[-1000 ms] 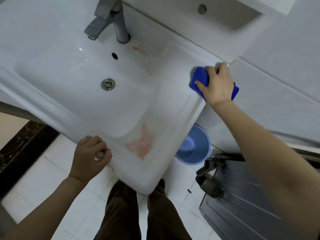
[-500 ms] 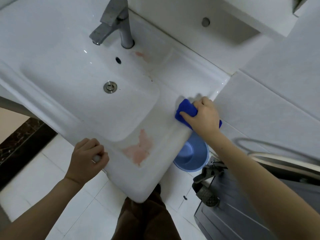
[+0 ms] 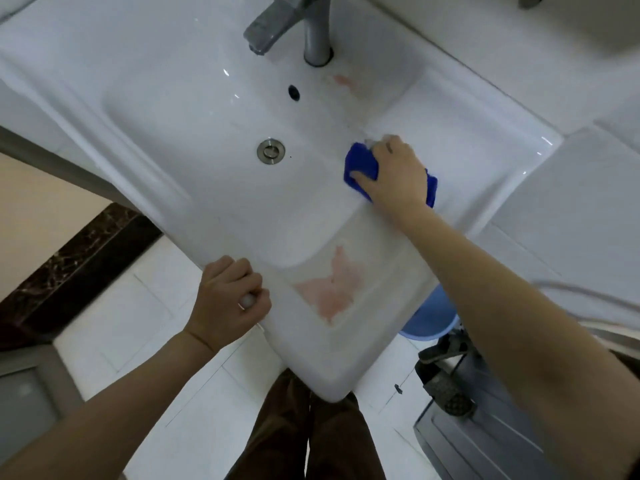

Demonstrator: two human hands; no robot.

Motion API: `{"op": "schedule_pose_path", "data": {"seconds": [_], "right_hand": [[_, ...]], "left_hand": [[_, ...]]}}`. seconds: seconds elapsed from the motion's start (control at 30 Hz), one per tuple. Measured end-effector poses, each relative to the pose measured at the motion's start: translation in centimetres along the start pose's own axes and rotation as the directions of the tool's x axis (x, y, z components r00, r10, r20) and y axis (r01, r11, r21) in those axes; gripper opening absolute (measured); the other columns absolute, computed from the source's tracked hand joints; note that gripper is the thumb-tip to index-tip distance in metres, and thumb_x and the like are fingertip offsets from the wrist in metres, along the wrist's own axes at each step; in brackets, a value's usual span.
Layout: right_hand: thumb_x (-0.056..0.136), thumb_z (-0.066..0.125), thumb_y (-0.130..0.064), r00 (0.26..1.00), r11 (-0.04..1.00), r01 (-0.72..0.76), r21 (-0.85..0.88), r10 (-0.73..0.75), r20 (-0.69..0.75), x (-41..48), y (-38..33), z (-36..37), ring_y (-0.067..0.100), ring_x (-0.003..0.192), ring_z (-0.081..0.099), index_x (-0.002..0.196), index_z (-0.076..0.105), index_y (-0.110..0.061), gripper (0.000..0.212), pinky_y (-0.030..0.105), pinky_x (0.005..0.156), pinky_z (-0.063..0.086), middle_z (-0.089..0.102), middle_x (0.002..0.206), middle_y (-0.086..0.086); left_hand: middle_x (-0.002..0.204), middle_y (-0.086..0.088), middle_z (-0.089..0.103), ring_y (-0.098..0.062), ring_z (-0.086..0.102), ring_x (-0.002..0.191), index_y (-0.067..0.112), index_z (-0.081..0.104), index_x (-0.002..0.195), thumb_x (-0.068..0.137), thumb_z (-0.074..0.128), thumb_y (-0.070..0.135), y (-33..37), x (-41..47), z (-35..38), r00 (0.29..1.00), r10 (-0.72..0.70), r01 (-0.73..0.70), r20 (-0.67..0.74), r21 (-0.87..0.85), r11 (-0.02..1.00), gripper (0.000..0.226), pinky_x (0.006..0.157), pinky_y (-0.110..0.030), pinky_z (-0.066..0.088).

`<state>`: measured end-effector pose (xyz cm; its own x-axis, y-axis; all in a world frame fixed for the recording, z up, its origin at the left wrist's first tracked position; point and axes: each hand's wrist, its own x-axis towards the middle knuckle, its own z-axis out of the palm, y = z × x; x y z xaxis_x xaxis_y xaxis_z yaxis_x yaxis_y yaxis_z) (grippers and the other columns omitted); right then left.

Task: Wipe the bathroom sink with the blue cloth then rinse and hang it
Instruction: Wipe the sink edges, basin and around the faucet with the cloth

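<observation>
Beneath right hand fingers, blue cloth, on sink

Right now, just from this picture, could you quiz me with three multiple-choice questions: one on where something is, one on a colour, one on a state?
1. Where is the blue cloth?
A. at the left edge of the basin
B. at the basin's right edge, under the right hand
C. in the basin's middle

2. What colour is the stain in front of the basin?
A. green
B. black
C. pink

3. What is the tap doing?
A. not running
B. pouring a steady stream
C. dripping brown water

Answers:
1 B, the right hand holds the blue cloth down by the basin's right edge.
2 C, the patch is pale pink against the white.
3 A, no water shows below the spout.
</observation>
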<state>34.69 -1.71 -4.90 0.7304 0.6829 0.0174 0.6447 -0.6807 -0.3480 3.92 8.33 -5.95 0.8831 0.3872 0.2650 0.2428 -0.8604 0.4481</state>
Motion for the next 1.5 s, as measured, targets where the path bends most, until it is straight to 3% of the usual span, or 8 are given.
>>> {"op": "schedule_pose_path", "data": {"seconds": [0.2,0.4,0.63,0.87,1.13,1.23,1.37,1.5], "right_hand": [[0.089,0.060,-0.055,0.970,0.968,0.192,0.162,-0.213,0.121,-10.0,-2.8,0.8,0.019,0.078,0.052,0.104,0.055,-0.017,0.042,0.031,0.063,0.037,0.056,0.096,0.001],[0.093,0.054,-0.050,0.968,0.975,-0.215,0.058,0.220,-0.121,-1.6,1.5,-0.9,0.031,0.097,0.056,0.115,0.053,-0.006,0.050,0.032,0.068,0.036,0.056,0.115,0.012],[0.090,0.063,-0.049,0.983,0.985,0.115,0.129,-0.131,0.132,-11.8,-4.3,1.0,0.023,0.086,0.054,0.106,0.056,-0.013,0.040,0.032,0.065,0.039,0.058,0.101,0.003],[0.093,0.054,-0.048,0.957,0.969,-0.235,0.076,0.244,-0.159,-2.2,1.7,-0.9,0.031,0.099,0.057,0.116,0.054,-0.004,0.050,0.036,0.076,0.044,0.056,0.117,0.013],[0.090,0.064,-0.050,0.920,0.937,0.281,0.209,-0.325,0.222,-13.9,-5.5,1.2,0.024,0.088,0.056,0.114,0.055,-0.010,0.048,0.029,0.067,0.035,0.058,0.103,0.007],[0.093,0.058,-0.052,0.952,0.965,0.249,0.085,-0.260,0.162,-8.5,-0.7,0.2,0.030,0.092,0.056,0.116,0.053,-0.009,0.049,0.032,0.069,0.035,0.058,0.108,0.011],[0.093,0.055,-0.051,0.993,0.994,-0.098,0.047,0.101,-0.056,-3.0,1.1,-0.1,0.030,0.095,0.059,0.118,0.052,-0.005,0.052,0.030,0.068,0.036,0.057,0.115,0.012],[0.091,0.057,-0.053,0.983,0.986,0.112,0.120,-0.128,0.133,-9.7,-5.2,2.1,0.024,0.088,0.055,0.109,0.052,-0.013,0.044,0.032,0.064,0.036,0.057,0.105,0.005]], "left_hand": [[0.063,-0.002,0.047,-0.014,0.032,0.067,0.010,0.050,0.058,0.078,0.058,0.018,0.0,-0.2,-0.3,1.000,-0.009,0.009,0.003,-0.019,1.000,0.024,0.066,-0.032,0.032],[0.063,-0.001,0.046,-0.016,0.034,0.066,0.012,0.048,0.058,0.076,0.059,0.018,-0.3,-0.4,0.4,0.998,-0.014,0.014,-0.069,0.001,1.000,0.022,0.069,-0.030,0.028],[0.064,-0.003,0.048,-0.021,0.040,0.065,0.010,0.050,0.058,0.076,0.060,0.017,0.3,-0.2,-0.6,1.000,0.001,-0.001,-0.002,-0.023,1.000,0.022,0.065,-0.036,0.035],[0.065,-0.006,0.049,-0.019,0.034,0.066,0.008,0.052,0.060,0.078,0.056,0.015,-0.1,-0.6,0.5,0.997,0.009,-0.007,-0.076,0.030,1.000,0.020,0.069,-0.031,0.026],[0.067,-0.008,0.048,-0.015,0.030,0.072,0.005,0.051,0.063,0.080,0.055,0.013,0.4,-0.6,-0.4,1.000,0.026,-0.026,0.000,0.047,0.999,0.020,0.069,-0.031,0.026],[0.066,-0.008,0.047,-0.018,0.031,0.068,0.005,0.050,0.061,0.079,0.054,0.010,0.4,-0.5,-0.2,0.999,0.014,-0.013,-0.038,0.041,0.999,0.019,0.065,-0.035,0.029],[0.065,-0.009,0.047,-0.021,0.033,0.064,0.004,0.050,0.058,0.078,0.053,0.005,0.3,-0.7,0.3,0.998,0.028,-0.026,-0.058,0.047,0.999,0.020,0.062,-0.037,0.029],[0.067,-0.009,0.050,-0.023,0.036,0.062,0.004,0.051,0.059,0.081,0.054,0.005,0.7,-0.4,-0.3,1.000,-0.016,0.016,-0.012,0.024,1.000,0.023,0.060,-0.041,0.034]]}}
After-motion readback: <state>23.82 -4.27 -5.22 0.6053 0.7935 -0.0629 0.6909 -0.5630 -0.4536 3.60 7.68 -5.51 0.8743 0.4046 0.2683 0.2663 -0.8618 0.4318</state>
